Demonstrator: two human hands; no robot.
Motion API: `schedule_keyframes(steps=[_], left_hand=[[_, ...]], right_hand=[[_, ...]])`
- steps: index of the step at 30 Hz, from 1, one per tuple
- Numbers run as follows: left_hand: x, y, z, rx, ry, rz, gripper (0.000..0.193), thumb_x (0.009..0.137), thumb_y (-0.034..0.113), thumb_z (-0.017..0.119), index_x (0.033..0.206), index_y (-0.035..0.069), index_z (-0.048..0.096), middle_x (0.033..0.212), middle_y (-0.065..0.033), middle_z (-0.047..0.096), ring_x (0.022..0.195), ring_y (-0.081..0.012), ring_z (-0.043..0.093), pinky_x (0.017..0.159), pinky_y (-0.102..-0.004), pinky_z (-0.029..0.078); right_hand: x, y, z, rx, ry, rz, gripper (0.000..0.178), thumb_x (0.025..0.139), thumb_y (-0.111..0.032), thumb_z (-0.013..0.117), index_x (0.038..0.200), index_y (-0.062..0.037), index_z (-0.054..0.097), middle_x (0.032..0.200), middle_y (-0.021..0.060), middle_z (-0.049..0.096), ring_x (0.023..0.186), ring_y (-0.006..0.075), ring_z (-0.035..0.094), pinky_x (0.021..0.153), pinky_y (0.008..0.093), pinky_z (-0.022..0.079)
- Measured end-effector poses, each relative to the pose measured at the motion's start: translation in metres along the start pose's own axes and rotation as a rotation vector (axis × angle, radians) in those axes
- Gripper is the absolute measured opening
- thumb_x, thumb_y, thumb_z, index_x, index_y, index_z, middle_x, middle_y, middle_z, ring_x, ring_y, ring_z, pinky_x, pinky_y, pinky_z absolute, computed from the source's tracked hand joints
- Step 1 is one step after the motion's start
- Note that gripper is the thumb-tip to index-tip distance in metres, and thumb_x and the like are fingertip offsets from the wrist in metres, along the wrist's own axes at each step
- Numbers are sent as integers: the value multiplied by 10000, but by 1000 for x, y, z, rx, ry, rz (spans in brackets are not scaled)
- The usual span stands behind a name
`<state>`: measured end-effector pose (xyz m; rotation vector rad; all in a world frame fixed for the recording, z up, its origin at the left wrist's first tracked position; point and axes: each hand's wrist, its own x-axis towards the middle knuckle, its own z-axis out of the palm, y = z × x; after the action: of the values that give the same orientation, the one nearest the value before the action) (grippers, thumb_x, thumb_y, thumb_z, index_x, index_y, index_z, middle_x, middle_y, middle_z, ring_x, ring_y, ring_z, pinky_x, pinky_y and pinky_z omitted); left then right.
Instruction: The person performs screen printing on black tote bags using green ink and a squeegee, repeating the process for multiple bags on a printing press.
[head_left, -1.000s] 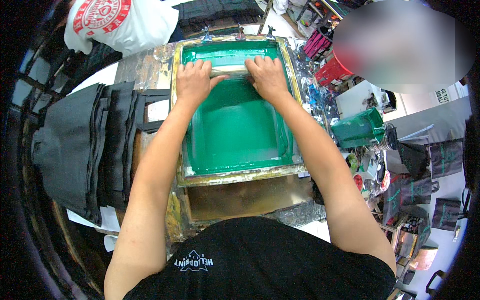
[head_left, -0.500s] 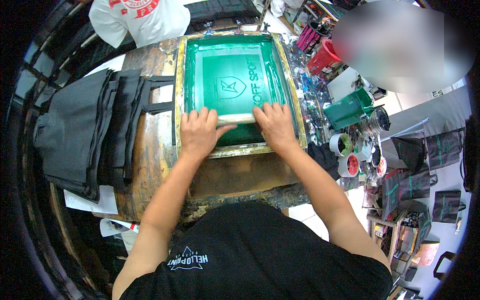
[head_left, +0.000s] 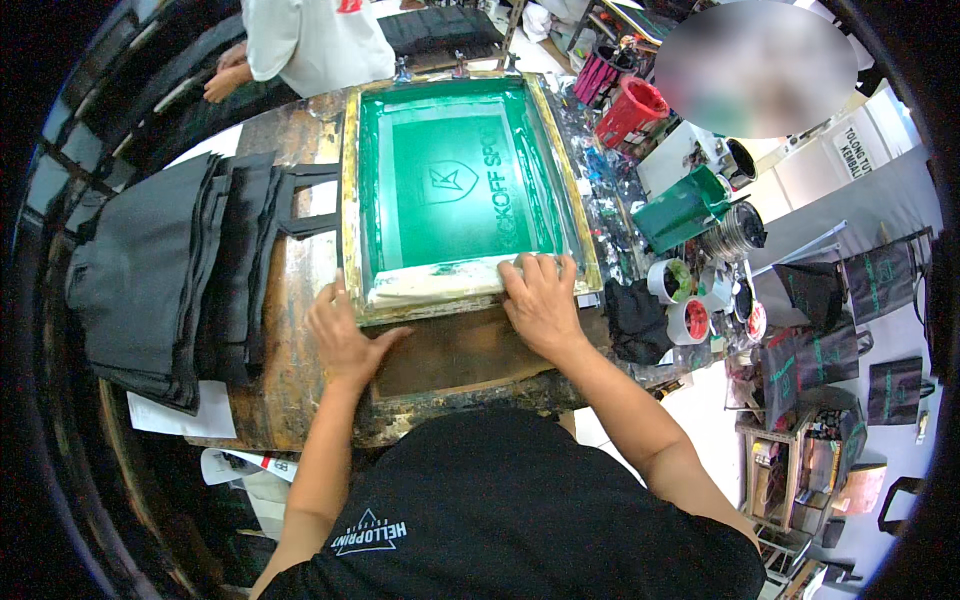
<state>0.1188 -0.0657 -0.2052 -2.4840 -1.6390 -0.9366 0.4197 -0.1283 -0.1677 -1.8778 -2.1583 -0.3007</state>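
Observation:
A screen-printing frame lies on the worktable, its mesh coated green with a shield emblem and lettering. Along its near side rests a pale squeegee, smeared with ink. My right hand has its fingers curled over the squeegee's right end; exactly how it grips is partly hidden. My left hand is off the squeegee, at the frame's near left corner, thumb stretched out and fingers apart. Black bag handles stick out from under the frame's left side.
Stacked black bags cover the table's left. To the right stand a green container, a red bucket, tape rolls and a black cloth. Clamps hold the frame's far edge. A person in white stands beyond.
The squeegee has come to rest at the frame's near end. My left hand has let go and moved left and down, while my right stays on it. The person beyond has shifted.

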Motion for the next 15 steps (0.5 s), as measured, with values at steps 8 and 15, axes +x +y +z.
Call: schedule_keyframes(steps=[8, 15], left_hand=[[-12, -23, -2, 16, -137, -181, 768, 607, 438, 978, 1257, 102, 745, 1235, -102, 570, 1243, -322, 446, 1086, -502, 281], [8, -9, -8, -848, 89, -408, 779, 783, 265, 967, 1390, -69, 611, 1239, -125, 695, 1062, -212, 661, 953, -337, 523]], right_hand=[[5, 3, -9, 27, -9, -18, 522, 812, -255, 786, 1286, -139, 601, 1151, 104, 599, 1118, 293, 565, 1058, 583, 346], [51, 6, -76, 33, 169, -41, 508, 822, -483, 809, 1130, -110, 655, 1037, 101, 593, 1023, 297, 565, 990, 524, 347]])
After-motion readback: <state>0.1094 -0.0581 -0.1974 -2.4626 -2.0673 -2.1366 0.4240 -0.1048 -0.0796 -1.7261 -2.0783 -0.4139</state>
